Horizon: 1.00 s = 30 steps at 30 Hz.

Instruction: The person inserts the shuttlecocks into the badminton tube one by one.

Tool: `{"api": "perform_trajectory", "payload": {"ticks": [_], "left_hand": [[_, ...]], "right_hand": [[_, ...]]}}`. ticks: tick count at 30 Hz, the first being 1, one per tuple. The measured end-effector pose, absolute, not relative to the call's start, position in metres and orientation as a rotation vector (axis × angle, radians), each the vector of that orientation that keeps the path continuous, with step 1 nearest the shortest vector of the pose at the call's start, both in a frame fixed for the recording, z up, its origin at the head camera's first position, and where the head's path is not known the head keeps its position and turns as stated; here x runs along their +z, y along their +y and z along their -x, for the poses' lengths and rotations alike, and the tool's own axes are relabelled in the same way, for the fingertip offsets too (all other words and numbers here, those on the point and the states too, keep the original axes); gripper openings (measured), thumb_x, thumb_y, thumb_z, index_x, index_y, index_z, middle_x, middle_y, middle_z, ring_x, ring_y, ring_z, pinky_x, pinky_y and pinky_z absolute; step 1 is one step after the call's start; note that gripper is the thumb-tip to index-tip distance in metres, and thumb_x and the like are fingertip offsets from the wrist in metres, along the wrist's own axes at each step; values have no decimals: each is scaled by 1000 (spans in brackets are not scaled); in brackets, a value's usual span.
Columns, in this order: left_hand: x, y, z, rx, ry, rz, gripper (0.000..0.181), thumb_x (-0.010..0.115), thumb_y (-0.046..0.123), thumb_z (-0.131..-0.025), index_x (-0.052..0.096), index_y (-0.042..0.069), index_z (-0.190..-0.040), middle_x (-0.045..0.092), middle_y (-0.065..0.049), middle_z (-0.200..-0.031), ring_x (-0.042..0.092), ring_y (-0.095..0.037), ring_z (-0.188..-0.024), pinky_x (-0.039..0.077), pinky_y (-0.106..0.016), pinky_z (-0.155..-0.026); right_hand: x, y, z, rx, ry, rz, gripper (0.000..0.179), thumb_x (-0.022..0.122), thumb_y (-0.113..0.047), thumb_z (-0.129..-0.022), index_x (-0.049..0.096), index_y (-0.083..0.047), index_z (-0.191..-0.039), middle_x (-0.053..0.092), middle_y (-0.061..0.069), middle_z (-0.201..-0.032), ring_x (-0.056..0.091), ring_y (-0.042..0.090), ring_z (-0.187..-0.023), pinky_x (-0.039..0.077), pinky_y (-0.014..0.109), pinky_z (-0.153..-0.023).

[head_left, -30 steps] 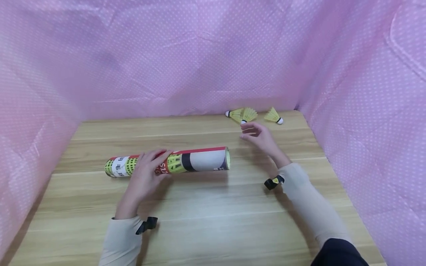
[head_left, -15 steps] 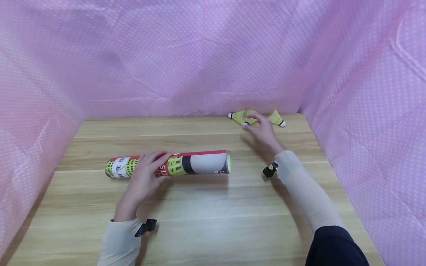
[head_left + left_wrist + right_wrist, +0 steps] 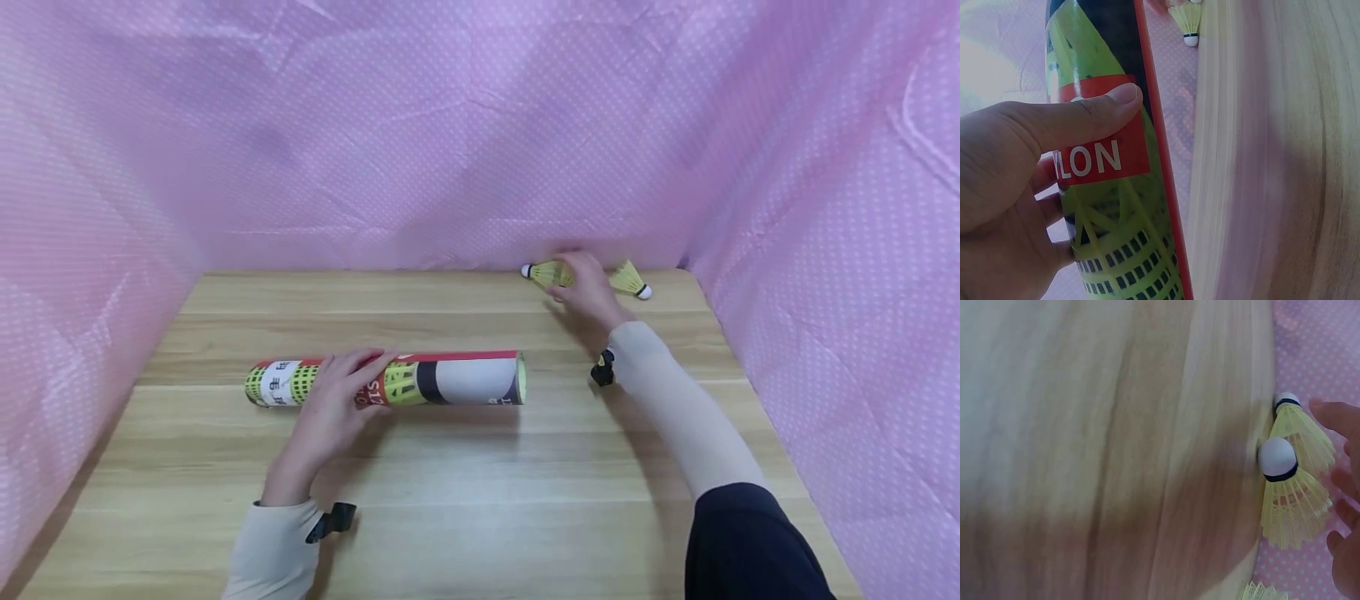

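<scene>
In the head view my left hand (image 3: pixel 330 417) grips a shuttlecock tube (image 3: pixel 476 381) around its middle, holding it level above the table. Its printed sleeve is red, yellow-green, black and grey; the left wrist view shows the thumb lying across a red label (image 3: pixel 1104 159). At the table's back edge, my right hand (image 3: pixel 588 287) is over two yellow shuttlecocks with white tips. From the right wrist, the nearer shuttlecock (image 3: pixel 1277 456) overlaps the other shuttlecock (image 3: pixel 1313 444), and the parted fingers (image 3: pixel 1338 419) lie beside them, apparently apart. The head view hides part of the nearer one.
A third shuttlecock (image 3: pixel 630 280) lies just right of my right hand. Pink dotted cloth (image 3: pixel 420 167) stands behind and at both sides of the wooden table (image 3: pixel 465 508). Black wrist cameras (image 3: pixel 332 522) sit on both sleeves.
My right hand has moved back and down over the nearer shuttlecock. The left hand keeps its grip on the tube, which has barely shifted; the head view has tilted slightly.
</scene>
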State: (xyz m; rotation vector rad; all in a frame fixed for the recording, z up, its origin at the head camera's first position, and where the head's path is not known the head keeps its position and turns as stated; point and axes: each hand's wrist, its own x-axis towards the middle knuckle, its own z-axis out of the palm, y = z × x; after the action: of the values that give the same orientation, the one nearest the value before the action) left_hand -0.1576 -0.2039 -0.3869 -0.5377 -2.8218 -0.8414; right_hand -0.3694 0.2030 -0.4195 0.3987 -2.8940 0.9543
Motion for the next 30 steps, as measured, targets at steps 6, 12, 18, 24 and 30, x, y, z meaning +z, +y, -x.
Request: {"api": "perform_trajectory", "payload": {"ticks": [6,12,18,24,30], "left_hand": [[-387,-200,160,-846,-2795,573,88,90,6,-72,53,28,-148,52,-13,-145,43,-37,-135,11,-57,-122],[-387,-200,158,-842,-2810,563,87,90,5,-71,53,25,-148,52,-13,-145,43,-38,-135,10,-57,-122],[-387,-201,155,-852,-2825,543,87,90,6,-71,53,25,-148,52,-13,-145,43,-37,-136,8,-56,-122],[-387,-203,154,-852,-2833,532,90,91,6,-71,52,28,-149,51,-14,-146,42,-38,-137,9,-57,-122],[-388,-206,153,-845,-2846,507,90,91,7,-71,51,30,-149,50,-13,-147,41,-37,-138,8,-55,-123]], "right_hand": [[-423,204,379,844,-2914,-357,63,78,-25,-89,52,-7,-143,50,15,-145,39,35,-137,27,50,-118],[-433,206,381,690,-2915,-382,61,77,-24,-89,53,-3,-141,52,19,-142,40,38,-134,28,52,-117],[-438,202,375,629,-2901,-364,63,79,-27,-84,55,-6,-138,54,17,-139,37,37,-135,23,56,-116],[-439,198,373,578,-2846,-364,54,76,-25,-86,60,-8,-134,57,15,-138,39,35,-135,15,58,-119],[-434,191,370,592,-2795,-385,42,76,-26,-89,65,-11,-126,62,13,-133,41,34,-136,-3,58,-121]]}}
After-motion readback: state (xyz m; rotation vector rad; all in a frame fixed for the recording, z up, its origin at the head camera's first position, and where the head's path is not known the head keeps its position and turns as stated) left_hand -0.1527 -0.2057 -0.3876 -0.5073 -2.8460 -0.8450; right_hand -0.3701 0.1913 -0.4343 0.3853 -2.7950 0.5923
